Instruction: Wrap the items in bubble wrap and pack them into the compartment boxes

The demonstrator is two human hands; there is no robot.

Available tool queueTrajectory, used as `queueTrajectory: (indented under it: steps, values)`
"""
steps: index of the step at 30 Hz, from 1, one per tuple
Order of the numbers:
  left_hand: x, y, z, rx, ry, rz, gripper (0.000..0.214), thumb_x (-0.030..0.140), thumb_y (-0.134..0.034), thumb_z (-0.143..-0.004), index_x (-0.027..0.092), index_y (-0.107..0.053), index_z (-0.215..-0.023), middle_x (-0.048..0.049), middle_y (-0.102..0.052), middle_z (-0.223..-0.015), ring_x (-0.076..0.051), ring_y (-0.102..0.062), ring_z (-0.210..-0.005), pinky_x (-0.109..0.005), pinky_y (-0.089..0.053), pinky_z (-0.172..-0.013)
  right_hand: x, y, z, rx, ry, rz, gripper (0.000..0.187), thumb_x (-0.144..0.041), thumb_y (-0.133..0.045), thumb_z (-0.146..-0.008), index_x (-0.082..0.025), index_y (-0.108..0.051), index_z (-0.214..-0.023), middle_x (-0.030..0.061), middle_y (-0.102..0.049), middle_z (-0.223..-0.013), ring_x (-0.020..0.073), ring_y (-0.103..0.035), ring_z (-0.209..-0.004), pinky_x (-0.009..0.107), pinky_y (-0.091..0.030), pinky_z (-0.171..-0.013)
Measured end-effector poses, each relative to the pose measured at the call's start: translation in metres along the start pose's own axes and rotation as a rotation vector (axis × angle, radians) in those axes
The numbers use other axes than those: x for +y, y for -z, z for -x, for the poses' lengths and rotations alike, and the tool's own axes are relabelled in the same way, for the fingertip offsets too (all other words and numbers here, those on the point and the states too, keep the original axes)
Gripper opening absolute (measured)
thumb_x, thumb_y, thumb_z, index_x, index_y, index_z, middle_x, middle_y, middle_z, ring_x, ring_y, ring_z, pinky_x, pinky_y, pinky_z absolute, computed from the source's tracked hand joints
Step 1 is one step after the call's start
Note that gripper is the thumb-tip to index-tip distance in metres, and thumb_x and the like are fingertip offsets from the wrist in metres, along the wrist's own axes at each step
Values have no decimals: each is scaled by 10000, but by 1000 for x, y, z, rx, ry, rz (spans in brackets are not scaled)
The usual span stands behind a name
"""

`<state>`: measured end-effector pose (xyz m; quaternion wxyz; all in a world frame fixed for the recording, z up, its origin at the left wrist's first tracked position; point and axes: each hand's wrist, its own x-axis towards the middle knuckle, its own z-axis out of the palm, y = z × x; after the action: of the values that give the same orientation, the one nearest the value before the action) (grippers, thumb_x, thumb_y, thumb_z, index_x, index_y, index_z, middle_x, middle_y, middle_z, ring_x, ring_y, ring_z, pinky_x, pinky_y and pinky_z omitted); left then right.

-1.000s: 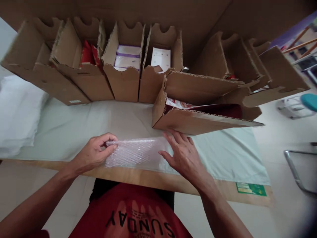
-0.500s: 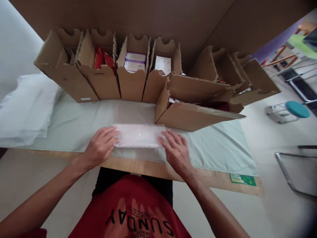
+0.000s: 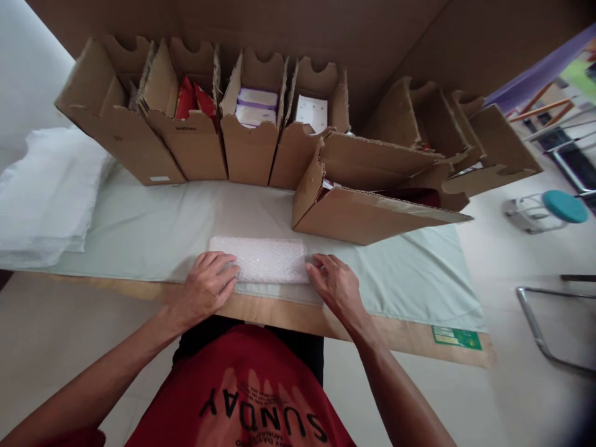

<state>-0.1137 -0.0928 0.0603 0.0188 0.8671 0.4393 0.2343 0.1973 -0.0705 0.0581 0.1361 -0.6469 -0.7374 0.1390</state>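
The bubble-wrap bundle (image 3: pixel 263 259) is being pressed onto the table (image 3: pixel 279 315) by the left hand (image 3: pixel 207 287) and right hand (image 3: pixel 338 288), each grip flat and open, clasping nothing; even pressure is seemingly being called for.

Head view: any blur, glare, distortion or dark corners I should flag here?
Head view: wide-angle warp splays the cardboard boxes outward; lower-right corner is vignetted dark; light is soft, with no hard shadows; small glints on the bubble-wrap bundle; left hand and right hand are sharp.
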Motion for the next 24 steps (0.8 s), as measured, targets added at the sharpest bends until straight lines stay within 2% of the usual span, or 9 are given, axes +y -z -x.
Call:
queueTrajectory:
  steps: [4,9,12,16,20,22,24]
  values:
    - [3,-13,7,-36,18,10,203,103,-553,-921,161,-716,-1027,-135,-714,-1127,-289,-616,-1049,-441,-510,-884,-15,-3,-13,-82,-84,102,358,-436,-549,-976,-167,-694,-1162,104,-758,-933,249,-703,-787,332,-464,-669]
    - [1,-13,12,-76,25,24,178,172,-597,-923,161,-699,-1068,-143,-698,-1177,-303,-606,-1086,-463,-506,-916,-30,-9,-8,-200,-164,47,532,-372,-590,-933,-140,-543,-1409,43,-715,-772,238,-685,-706,313,-427,-640]
    - [0,-10,9,-95,2,0,166,144,-583,-925,153,-698,-1044,-143,-700,-1153,-289,-616,-1070,-448,-513,-918,-29,-15,3,-136,-187,-224,654,-332,-584,-895,-130,-438,-1500,-25,-612,-676,189,-604,-613,291,-407,-613]
    - [-9,-10,-5,-96,-51,-25,216,83,-544,-912,154,-713,-1027,-145,-713,-1142,-302,-625,-1118,-479,-512,-957,-35,-23,30,-54,-293,-760,784,-372,-591,-890,-142,-295,-1579,-85,-471,-645,136,-498,-552,262,-416,-550]
    - [-25,-17,-23,-79,-49,-40,278,38,-520,-893,161,-726,-1034,-146,-726,-1139,-331,-622,-1184,-529,-502,-995,-56,-33,64,-27,-464,-1160,919,-422,-646,-890,-239,-143,-1638,-57,-539,-763,122,-544,-566,253,-489,-515]
    - [-25,-18,-24,-77,-23,-31,304,34,-512,-881,156,-720,-1066,-160,-717,-1169,-348,-616,-1201,-554,-503,-998,-67,-39,78,-5,-503,-1245,940,-420,-668,-889,-286,-125,-1644,-36,-577,-819,130,-602,-610,258,-534,-534]
    - [-15,-16,-19,-72,-8,-4,377,30,-511,-857,156,-693,-1161,-178,-681,-1257,-358,-586,-1257,-576,-496,-1022,-73,-45,87,3,-507,-1285,936,-413,-672,-895,-308,-123,-1646,-21,-604,-854,141,-648,-658,263,-564,-561]
